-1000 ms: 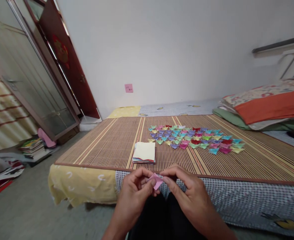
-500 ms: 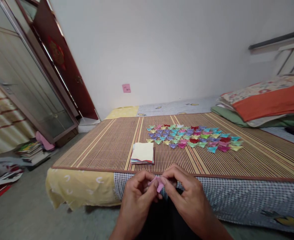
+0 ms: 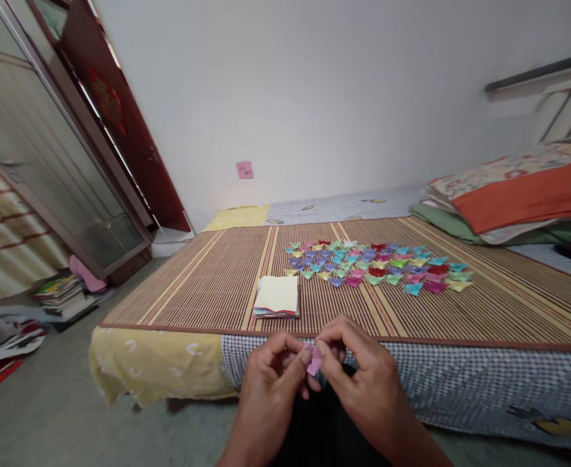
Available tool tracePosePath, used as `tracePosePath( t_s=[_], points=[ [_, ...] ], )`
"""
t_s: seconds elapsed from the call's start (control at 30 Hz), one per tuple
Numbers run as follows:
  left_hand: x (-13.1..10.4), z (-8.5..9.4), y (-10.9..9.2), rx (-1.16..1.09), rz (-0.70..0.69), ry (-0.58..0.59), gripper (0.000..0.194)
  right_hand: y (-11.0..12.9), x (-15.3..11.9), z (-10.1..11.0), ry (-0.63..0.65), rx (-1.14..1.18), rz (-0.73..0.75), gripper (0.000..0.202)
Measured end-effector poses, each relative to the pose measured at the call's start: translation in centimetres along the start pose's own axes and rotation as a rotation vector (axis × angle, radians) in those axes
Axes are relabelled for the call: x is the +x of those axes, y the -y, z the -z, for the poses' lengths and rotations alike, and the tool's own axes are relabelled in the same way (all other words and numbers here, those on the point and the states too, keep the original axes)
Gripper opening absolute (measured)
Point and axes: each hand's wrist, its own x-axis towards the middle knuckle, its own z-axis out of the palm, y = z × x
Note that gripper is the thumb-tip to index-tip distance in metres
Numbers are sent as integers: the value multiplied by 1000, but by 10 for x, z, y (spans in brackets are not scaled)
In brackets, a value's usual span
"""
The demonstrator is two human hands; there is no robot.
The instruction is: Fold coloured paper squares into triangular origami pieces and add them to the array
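Note:
A small folded piece of pink paper (image 3: 314, 360) is pinched between both my hands, just off the near edge of the bed. My left hand (image 3: 278, 376) grips its left side with thumb and forefinger. On the other side, my right hand (image 3: 358, 360) closes thumb and forefinger on its right part. Fingers cover much of the paper, so its full shape is hidden. Beyond my hands lies a stack of square paper sheets (image 3: 277, 295), cream on top. Rows of small folded paper pieces (image 3: 375, 272) in many colours spread to the right of the stack.
A striped bamboo mat (image 3: 198, 279) covers the bed, over yellow and checked bedding (image 3: 460, 376). Folded bedding (image 3: 523, 194) is piled at the right. One pink note (image 3: 245, 170) sticks to the wall. Books (image 3: 64, 292) are stacked on the left.
The pink paper has shifted slightly to the right and turned a little between my fingers. My right fingertips have moved a bit to the right along with it.

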Motion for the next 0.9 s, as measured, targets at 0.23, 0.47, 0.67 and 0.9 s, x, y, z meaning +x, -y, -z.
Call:
tracePosePath(
  t_s=[0.23,0.47,0.67,0.9],
  points=[
    [-1,-4,2,-87,-55,-97,24,1,-1,-1,-149,6,134,19],
    [-1,-7,6,-166,-184,-209,15,-1,-3,-2,-193,-9,113,17],
    [-1,-6,7,-133,-229,-210,12,-4,-2,-3,-191,-14,41,15],
    [-8,-6,16,75,-267,-191,8,4,-3,-3,-84,-20,-62,10]
  ],
)
